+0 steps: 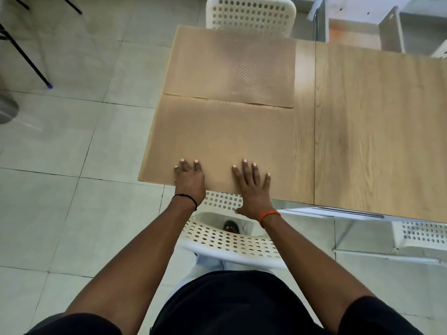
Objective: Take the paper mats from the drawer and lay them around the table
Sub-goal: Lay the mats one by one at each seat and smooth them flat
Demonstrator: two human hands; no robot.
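Observation:
Two tan paper mats lie on the left end of the wooden table [377,131]. The far mat [229,66] sits by the far edge, its near border slightly overlapping the near mat [217,134]. My left hand [189,177] and my right hand [251,187] both rest flat, palms down, on the near mat at the table's front edge, fingers spread. Neither hand grips anything. No drawer is clearly visible.
A white perforated chair [229,240] stands between me and the table, another [251,15] at the far side, a third [420,235] at the right. Black metal legs [26,56] stand on the tiled floor at left. A shelf unit [362,25] is behind the table.

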